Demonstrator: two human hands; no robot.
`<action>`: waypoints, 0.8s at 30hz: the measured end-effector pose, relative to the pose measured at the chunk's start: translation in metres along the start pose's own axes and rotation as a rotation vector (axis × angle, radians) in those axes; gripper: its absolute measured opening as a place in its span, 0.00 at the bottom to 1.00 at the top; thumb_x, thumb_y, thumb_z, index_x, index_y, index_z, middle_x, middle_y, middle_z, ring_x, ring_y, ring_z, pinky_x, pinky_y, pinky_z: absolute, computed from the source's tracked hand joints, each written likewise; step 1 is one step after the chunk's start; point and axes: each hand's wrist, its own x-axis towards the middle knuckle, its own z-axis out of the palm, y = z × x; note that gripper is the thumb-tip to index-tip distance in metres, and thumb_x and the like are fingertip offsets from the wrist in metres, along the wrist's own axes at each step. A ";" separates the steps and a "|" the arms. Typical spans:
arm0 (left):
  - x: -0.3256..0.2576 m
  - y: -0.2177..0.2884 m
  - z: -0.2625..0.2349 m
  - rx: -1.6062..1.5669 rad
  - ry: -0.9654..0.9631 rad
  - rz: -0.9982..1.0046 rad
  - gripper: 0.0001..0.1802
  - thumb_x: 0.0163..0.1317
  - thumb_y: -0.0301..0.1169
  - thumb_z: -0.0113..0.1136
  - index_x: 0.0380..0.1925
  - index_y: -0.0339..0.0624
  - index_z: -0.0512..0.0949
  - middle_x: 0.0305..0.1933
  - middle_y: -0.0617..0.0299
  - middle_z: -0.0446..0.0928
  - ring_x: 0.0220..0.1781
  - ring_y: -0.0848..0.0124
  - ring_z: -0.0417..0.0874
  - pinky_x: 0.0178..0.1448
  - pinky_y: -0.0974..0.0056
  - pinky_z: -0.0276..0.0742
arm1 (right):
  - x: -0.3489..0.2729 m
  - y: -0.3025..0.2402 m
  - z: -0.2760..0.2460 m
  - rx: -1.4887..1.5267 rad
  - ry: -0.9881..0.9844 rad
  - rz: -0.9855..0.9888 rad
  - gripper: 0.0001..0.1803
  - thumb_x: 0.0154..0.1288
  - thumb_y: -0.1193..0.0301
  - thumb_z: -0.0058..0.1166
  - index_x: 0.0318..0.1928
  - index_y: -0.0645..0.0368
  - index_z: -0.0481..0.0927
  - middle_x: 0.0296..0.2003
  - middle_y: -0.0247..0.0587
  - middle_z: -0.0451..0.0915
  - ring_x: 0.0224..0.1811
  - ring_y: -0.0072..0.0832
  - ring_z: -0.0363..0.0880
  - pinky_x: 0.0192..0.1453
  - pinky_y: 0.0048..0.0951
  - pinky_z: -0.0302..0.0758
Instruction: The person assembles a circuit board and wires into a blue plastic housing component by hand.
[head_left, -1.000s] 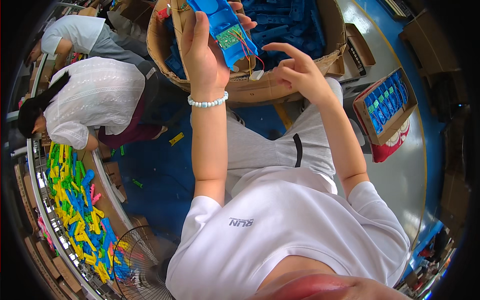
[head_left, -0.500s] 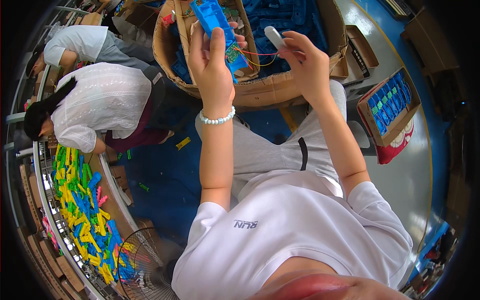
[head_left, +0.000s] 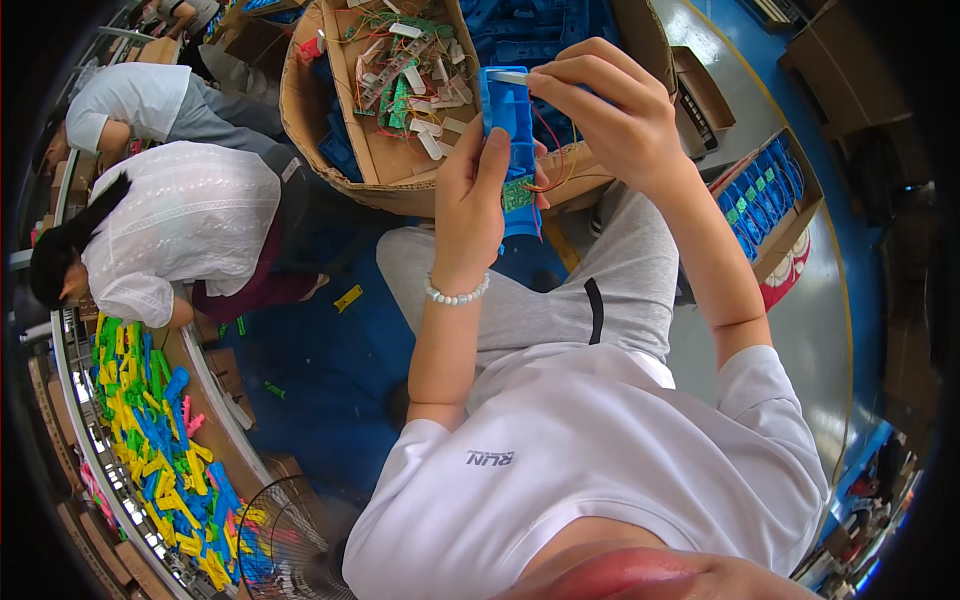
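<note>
Head view of two-handed work on a small electronic assembly, elements listed from largest to smallest. At left, a long counter [head_left: 222, 415] bears a heap of yellow, green, blue and pink plastic parts [head_left: 165, 450]. Beyond the knees stands a large cardboard box [head_left: 390, 198] filled with blue plastic parts [head_left: 545, 25]; in its left portion sits a cardboard tray [head_left: 395, 168] of loose boards, wires and white blocks. At right, a smaller cardboard carton [head_left: 787, 246] contains a row of blue housings [head_left: 758, 195].

The blue plastic housing [head_left: 510, 112] is held upright in the picture before the large box. It appears light and stiff, its smooth walls perhaps slightly slippery; the long side walls offer the soundest hold. The left hand [head_left: 474, 195] is clamped around it, thumb on the near edge and fingertips emerging at the far side. The right hand [head_left: 622, 118] pinches a white flat block [head_left: 508, 77] at the housing's upper end; contact between block and housing cannot be determined. The green circuit board [head_left: 517, 193], in the lower part, and thin wires [head_left: 541, 188] beside it are probably fragile: hold the block by its body, without tension on the leads.
</note>
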 end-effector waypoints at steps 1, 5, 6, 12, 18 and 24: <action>0.000 -0.001 -0.001 -0.005 0.003 0.001 0.22 0.75 0.44 0.48 0.54 0.35 0.72 0.39 0.56 0.80 0.31 0.75 0.82 0.31 0.68 0.82 | 0.000 0.001 -0.001 0.021 -0.054 -0.009 0.19 0.38 0.77 0.62 0.37 0.65 0.83 0.33 0.41 0.79 0.36 0.34 0.78 0.37 0.29 0.79; -0.005 -0.001 -0.005 0.015 0.003 -0.057 0.20 0.76 0.42 0.46 0.50 0.33 0.73 0.35 0.54 0.80 0.29 0.73 0.82 0.28 0.67 0.82 | 0.006 0.009 -0.005 0.047 -0.134 0.000 0.18 0.37 0.77 0.61 0.36 0.65 0.83 0.33 0.40 0.79 0.36 0.34 0.78 0.38 0.30 0.79; -0.006 -0.001 -0.004 0.008 0.014 -0.078 0.20 0.76 0.42 0.47 0.50 0.33 0.73 0.35 0.55 0.80 0.29 0.74 0.82 0.28 0.67 0.82 | 0.006 0.008 -0.005 0.045 -0.136 0.000 0.18 0.37 0.77 0.61 0.36 0.65 0.83 0.33 0.40 0.79 0.36 0.34 0.78 0.38 0.30 0.79; -0.008 -0.003 -0.013 0.290 0.042 -0.053 0.23 0.76 0.44 0.47 0.56 0.35 0.72 0.29 0.62 0.78 0.24 0.78 0.78 0.26 0.71 0.78 | 0.007 -0.005 -0.006 0.041 -0.263 0.050 0.14 0.41 0.80 0.64 0.35 0.66 0.83 0.30 0.42 0.77 0.33 0.33 0.78 0.32 0.29 0.78; -0.012 0.010 -0.007 0.648 -0.022 0.006 0.23 0.76 0.43 0.47 0.59 0.35 0.71 0.28 0.62 0.79 0.22 0.77 0.78 0.26 0.70 0.77 | 0.005 -0.010 -0.001 0.032 -0.296 0.097 0.15 0.41 0.81 0.64 0.36 0.66 0.82 0.31 0.41 0.77 0.33 0.33 0.77 0.32 0.29 0.78; -0.009 0.007 -0.013 -0.201 -0.026 -0.123 0.21 0.76 0.42 0.46 0.47 0.31 0.74 0.34 0.51 0.80 0.23 0.67 0.81 0.24 0.65 0.79 | 0.000 -0.004 -0.001 0.568 -0.222 0.815 0.17 0.63 0.81 0.59 0.53 0.62 0.82 0.42 0.42 0.85 0.45 0.27 0.82 0.44 0.25 0.81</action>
